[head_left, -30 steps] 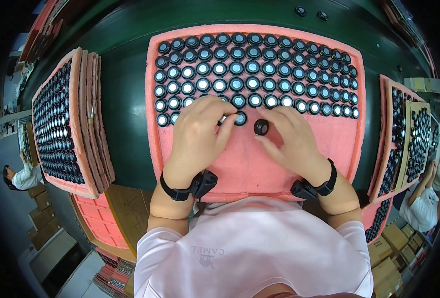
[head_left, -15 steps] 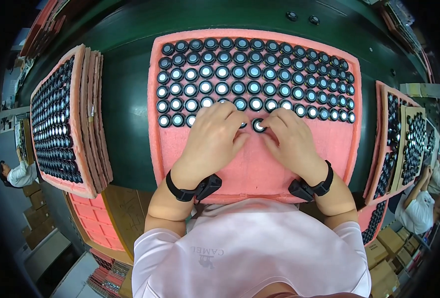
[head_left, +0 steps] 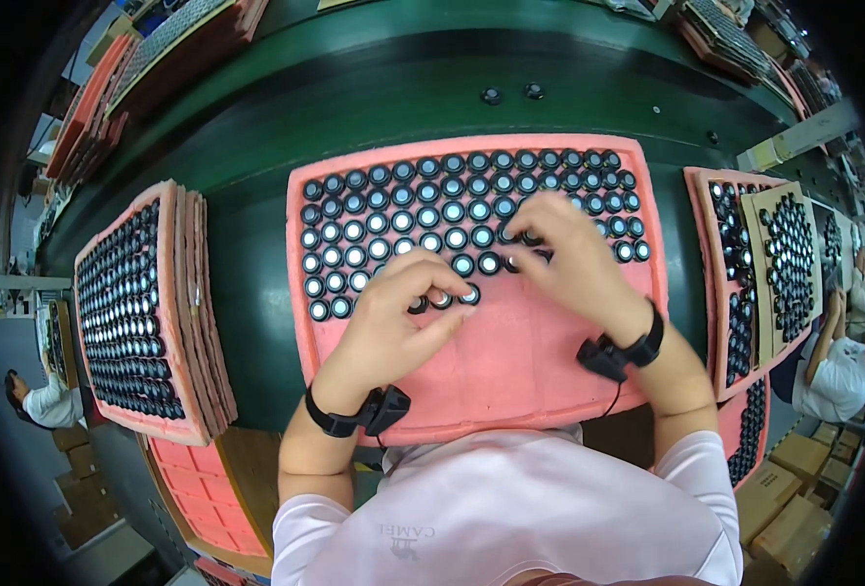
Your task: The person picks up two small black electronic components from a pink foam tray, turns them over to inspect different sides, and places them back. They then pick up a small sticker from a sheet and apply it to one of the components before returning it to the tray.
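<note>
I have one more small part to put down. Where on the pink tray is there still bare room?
The near strip of the pink foam tray, between the wrists, is bare. The far rows of round black caps are packed, and the left hand and right hand crowd the middle.

Centre foam tray (head_left: 510,381) is salmon pink, its far half carrying a regular grid of small round caps (head_left: 422,217), black rims with pale grey-blue glossy centres; the left hand (head_left: 393,322) and right hand (head_left: 574,259) each wear a black wrist strap, sleeves pale pink. The work surface (head_left: 374,98) is dark green. The stack of trays at left (head_left: 173,313) is the same pink with black-and-silver dots in rows, the trays at right (head_left: 706,254) are pink with one tan sheet (head_left: 794,254), and the cartons near right (head_left: 794,454) are brown.
</note>
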`<state>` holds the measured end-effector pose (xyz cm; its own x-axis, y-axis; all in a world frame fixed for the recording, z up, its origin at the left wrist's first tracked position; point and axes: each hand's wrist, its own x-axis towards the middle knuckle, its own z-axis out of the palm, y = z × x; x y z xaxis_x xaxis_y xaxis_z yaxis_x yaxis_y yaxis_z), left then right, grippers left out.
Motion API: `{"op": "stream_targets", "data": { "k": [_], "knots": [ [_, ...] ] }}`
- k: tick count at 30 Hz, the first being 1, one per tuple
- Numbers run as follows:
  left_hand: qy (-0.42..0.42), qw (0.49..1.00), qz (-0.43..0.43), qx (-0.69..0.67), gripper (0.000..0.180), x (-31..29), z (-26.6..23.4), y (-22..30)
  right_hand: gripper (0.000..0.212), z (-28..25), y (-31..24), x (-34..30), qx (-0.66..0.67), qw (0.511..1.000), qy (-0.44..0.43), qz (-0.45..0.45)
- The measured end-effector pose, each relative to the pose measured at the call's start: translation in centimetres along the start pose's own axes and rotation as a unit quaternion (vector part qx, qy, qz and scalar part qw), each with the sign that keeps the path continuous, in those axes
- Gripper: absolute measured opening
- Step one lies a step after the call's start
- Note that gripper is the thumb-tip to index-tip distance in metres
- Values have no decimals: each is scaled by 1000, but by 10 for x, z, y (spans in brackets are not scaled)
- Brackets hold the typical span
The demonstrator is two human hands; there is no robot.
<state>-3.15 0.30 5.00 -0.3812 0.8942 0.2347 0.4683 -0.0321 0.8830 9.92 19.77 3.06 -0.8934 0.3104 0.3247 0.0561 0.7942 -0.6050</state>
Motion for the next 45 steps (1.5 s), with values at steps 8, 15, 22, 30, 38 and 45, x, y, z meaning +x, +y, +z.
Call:
{"op": "stream_targets", "data": {
  "k": [8, 15, 22, 30, 38, 45],
  "knots": [
    [-37, 992, 0, 120, 10, 140, -23, -24, 35, -35, 107, 112, -140, 987, -11, 84],
    [-102, 930, -46, 349, 21, 240, -21, -84, 44, -17, 116, 174, -264, 927, -104, 244],
    [-115, 879, -53, 459, 34, 259, 4, -114, 40, 2, 143, 179, -253, 925, -95, 267],
    [-92, 913, -93, 386, 35, 235, -20, -103, 33, -8, 137, 169, -170, 957, -105, 209],
    [13, 995, -31, -95, 33, 119, -27, -11, 36, 1, 117, 188, -173, 950, -146, 216],
    [62, 974, -21, -215, 40, 7, 0, 35, 43, 38, 112, 199, -224, 950, -116, 183]
  ]
}}
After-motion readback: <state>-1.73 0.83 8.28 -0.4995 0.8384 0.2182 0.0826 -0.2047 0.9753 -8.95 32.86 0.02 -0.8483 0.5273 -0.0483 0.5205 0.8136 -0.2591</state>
